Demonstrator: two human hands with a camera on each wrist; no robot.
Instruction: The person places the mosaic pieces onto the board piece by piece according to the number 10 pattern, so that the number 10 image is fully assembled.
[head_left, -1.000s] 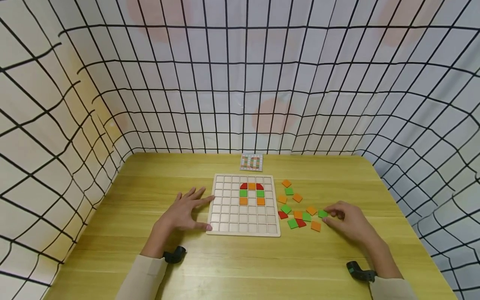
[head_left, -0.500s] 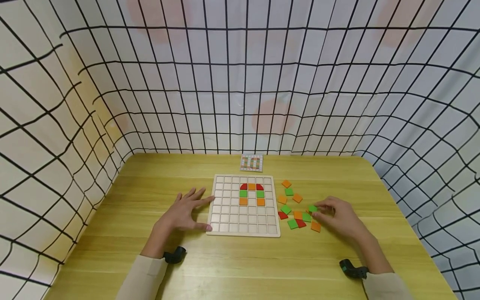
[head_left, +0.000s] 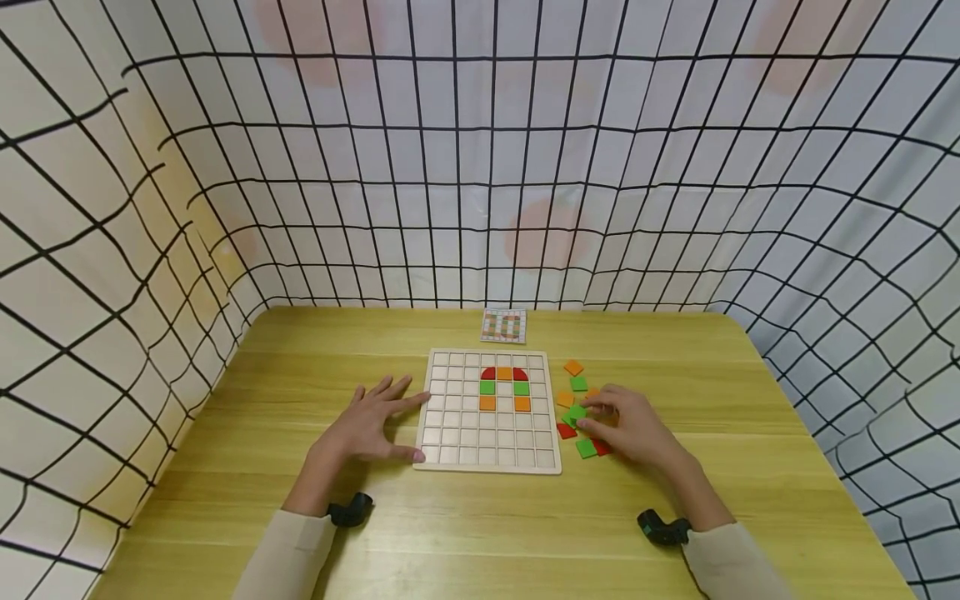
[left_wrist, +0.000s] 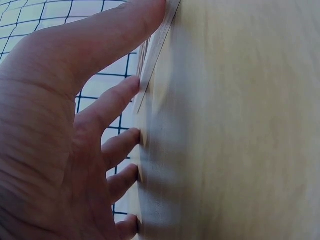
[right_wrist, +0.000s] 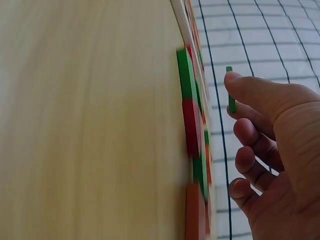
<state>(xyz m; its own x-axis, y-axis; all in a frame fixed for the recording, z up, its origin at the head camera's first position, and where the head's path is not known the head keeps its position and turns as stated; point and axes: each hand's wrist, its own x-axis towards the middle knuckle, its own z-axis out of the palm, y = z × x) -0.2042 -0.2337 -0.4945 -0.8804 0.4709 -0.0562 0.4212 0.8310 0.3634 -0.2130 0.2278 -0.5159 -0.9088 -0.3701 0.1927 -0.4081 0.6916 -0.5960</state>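
Your right hand (head_left: 632,428) pinches a green tile (right_wrist: 232,102) above the loose tiles (head_left: 586,449). Your left hand (head_left: 366,425), fingers spread wide, touches the left side of the board (head_left: 478,455). Behind it, a small card (head_left: 504,326) lies on the bench (head_left: 480,533).

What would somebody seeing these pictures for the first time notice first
Probably the arch of red, orange and green tiles on the pale gridded board. Next, the right hand, pinching a green tile over the loose tiles right of the board, and the left hand touching its left edge. Behind the table, black grid lines fill the backdrop.
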